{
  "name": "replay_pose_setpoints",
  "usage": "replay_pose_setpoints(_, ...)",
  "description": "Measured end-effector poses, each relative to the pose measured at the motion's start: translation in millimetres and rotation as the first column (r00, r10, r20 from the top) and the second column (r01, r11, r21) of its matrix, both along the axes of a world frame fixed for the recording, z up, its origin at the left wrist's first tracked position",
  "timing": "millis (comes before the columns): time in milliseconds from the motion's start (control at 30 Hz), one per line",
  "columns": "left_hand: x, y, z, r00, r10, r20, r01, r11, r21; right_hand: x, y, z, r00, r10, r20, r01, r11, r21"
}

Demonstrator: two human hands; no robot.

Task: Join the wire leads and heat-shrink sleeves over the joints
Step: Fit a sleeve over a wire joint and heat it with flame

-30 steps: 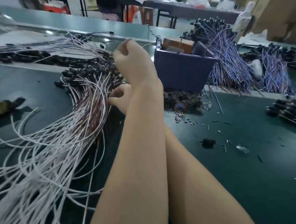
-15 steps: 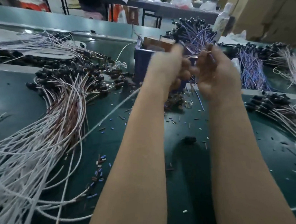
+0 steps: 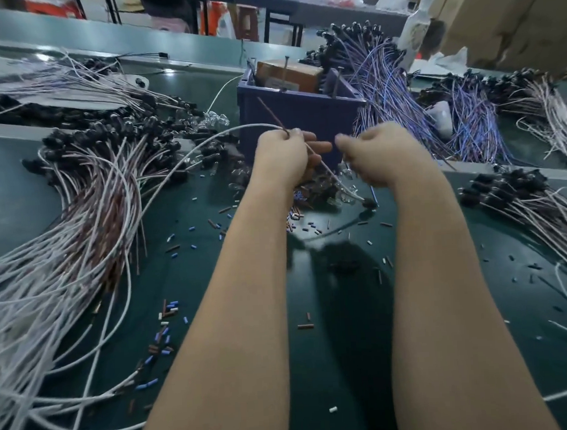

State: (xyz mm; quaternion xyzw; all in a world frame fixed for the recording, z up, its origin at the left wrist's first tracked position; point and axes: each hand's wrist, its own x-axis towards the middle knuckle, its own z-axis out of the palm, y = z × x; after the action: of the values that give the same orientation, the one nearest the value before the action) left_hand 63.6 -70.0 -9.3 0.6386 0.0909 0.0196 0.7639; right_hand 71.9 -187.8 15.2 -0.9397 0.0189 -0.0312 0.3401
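You have moved both hands off the big fan of white wires with black end caps (image 3: pixel 63 242) that lies left of the dark blue plastic box (image 3: pixel 297 122), and they are now side by side just in front of that box, lower than half a second ago. Your left hand (image 3: pixel 282 155) has its fingers curled tight round one long white wire (image 3: pixel 206 143), which arcs back to the left of the box, and one thin brown lead (image 3: pixel 270 112) that sticks up against the box's front wall. I judge the picking is done and the joining can begin. Your right hand (image 3: pixel 380 153) is curled too, but it is blurred, so I cannot tell whether it pinches anything. The white wire's black-capped end (image 3: pixel 369 203) hangs below it, above the green bench (image 3: pixel 346 310). The count is one wire, one lead and one box. The short cut sleeve pieces (image 3: pixel 164 319) scattered in front of the box are too many to number.
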Motion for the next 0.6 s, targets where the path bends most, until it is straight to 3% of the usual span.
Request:
replay_pose_setpoints(100, 0.6, -0.6, 0.6, 0.998, -0.053, 0.03, 0.048, 0.986, 0.162, -3.6, 18.5, 10.2, 0.967, 0.067, 0.247, -0.097, 0.989, 0.11)
replay_pose_setpoints(300, -4.8, 0.8, 5.1, 0.982, -0.184, 0.035, 0.139, 0.842, 0.522, -1.8, 28.2, 2.0, 0.961, 0.212, 0.177, -0.226, 0.972, 0.063)
replay_pose_setpoints(433, -7.9, 3.0, 9.5, 0.963, -0.27, 0.008, 0.225, 0.816, 0.533, -0.5, 21.2, 3.1, 0.969, 0.189, 0.158, -0.223, 0.945, 0.24)
replay_pose_setpoints(500, -8.5, 5.4, 12.4, 0.957, -0.288, 0.023, 0.234, 0.82, 0.522, -1.3, 18.3, 6.9, 0.974, 0.165, 0.158, -0.222, 0.845, 0.487)
replay_pose_setpoints(600, -9.1, 9.6, 15.2, 0.948, -0.317, 0.022, 0.248, 0.78, 0.575, -5.2, 11.8, 17.3, 0.975, 0.121, 0.186, -0.222, 0.562, 0.797)
